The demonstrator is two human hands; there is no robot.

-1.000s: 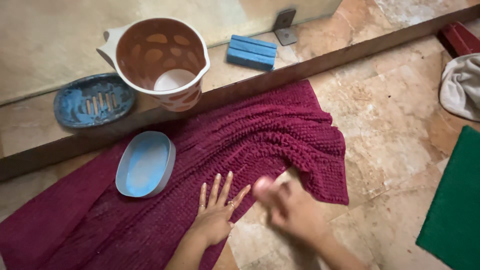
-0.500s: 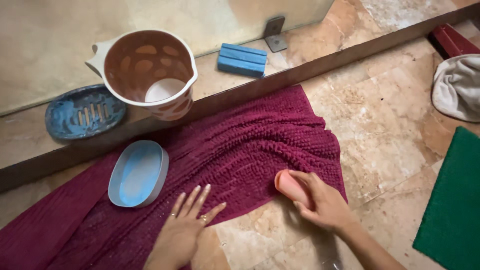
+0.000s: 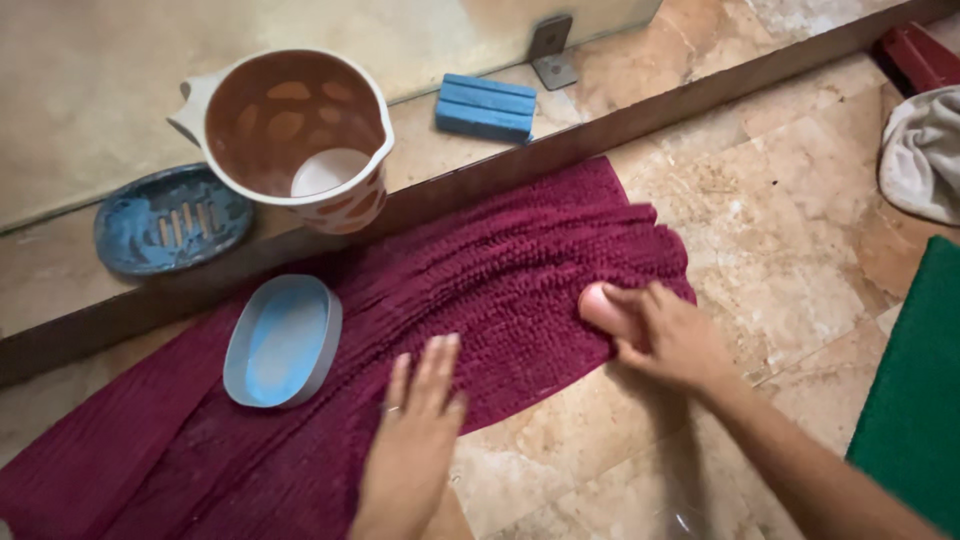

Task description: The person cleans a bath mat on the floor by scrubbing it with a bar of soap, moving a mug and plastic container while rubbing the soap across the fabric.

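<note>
A dark red, nubby mat (image 3: pixel 470 290) lies spread on the tan stone floor. My left hand (image 3: pixel 415 440) rests flat on its near edge, fingers together. My right hand (image 3: pixel 665 335) grips a pink bar of soap (image 3: pixel 605 310) and presses it onto the mat's right end. A light blue oval soap-dish lid (image 3: pixel 283 340) sits on the mat to the left of my left hand.
On the raised ledge behind stand a white-and-brown mug-shaped bucket (image 3: pixel 295 135), a dark blue slotted soap dish (image 3: pixel 170 220) and a blue ridged block (image 3: pixel 487 105). A grey cloth (image 3: pixel 925 155) and a green mat (image 3: pixel 915 400) lie at the right.
My right hand has taken the pink soap onto the mat's right end. My left hand has closed its spread fingers and slid a little right along the mat's near edge.
</note>
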